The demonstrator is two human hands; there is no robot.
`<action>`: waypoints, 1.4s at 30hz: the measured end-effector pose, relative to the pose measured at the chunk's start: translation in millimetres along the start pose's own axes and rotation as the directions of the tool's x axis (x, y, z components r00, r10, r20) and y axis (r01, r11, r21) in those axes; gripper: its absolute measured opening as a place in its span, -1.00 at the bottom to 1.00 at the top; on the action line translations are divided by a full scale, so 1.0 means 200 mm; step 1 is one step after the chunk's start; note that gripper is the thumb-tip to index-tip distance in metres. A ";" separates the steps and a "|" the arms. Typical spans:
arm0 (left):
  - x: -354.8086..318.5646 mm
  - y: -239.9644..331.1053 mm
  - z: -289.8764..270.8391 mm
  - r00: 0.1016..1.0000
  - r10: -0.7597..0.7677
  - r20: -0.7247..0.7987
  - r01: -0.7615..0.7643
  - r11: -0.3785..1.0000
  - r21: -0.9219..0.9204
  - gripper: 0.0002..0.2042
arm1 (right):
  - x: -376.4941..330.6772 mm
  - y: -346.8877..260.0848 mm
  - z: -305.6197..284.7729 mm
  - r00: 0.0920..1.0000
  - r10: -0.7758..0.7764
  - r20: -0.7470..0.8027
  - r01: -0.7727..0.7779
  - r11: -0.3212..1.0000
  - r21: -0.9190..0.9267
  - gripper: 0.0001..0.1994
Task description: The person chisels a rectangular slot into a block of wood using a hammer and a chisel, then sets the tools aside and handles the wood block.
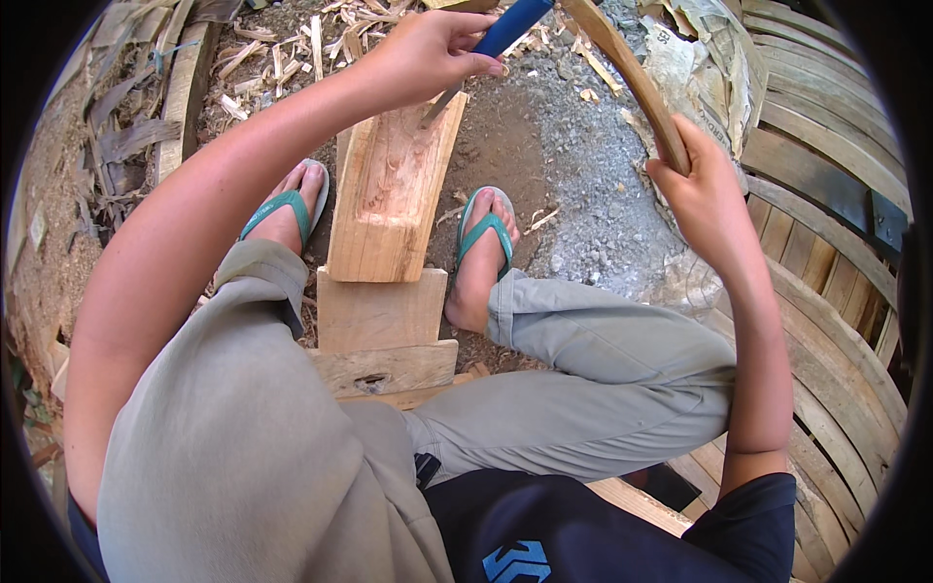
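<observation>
My left hand point(432, 58) is closed around the blue handle of a chisel point(511, 27) near the top of the view. The chisel leans, its metal blade reaching down into the hollow of a pale wooden block point(377, 255). Rough cut marks cover the floor of that long recess. In my right hand point(708, 194) is a curved wooden tool handle point(622, 60), gripped at its lower end. Its far end rises to the upper edge beside the chisel's top; whatever head it has is out of view. The block lies between my sandalled feet.
Under and behind the block's near end are flat boards point(381, 311). Wood chips point(277, 58) litter the ground ahead, with grey gravel point(593, 185) to the right. Stacked slatted planks point(826, 146) line the right side. A timber beam point(185, 97) stands at the left.
</observation>
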State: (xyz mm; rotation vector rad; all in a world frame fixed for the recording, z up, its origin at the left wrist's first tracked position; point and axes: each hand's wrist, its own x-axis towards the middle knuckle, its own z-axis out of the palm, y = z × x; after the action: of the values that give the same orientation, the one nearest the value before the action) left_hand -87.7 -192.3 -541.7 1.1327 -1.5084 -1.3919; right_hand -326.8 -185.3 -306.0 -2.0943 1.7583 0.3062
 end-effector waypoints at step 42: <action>-0.03 0.08 0.00 1.000 0.002 0.017 -0.003 0.999 0.035 -0.44 | 0.07 -0.07 -0.18 0.979 0.187 -0.080 -0.176 0.976 0.130 -0.85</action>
State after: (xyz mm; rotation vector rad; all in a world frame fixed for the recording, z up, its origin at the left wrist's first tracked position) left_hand -87.4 -186.5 -524.7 1.1423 -1.5517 -1.3816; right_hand -313.3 -212.0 -277.4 -1.8941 1.9748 0.1499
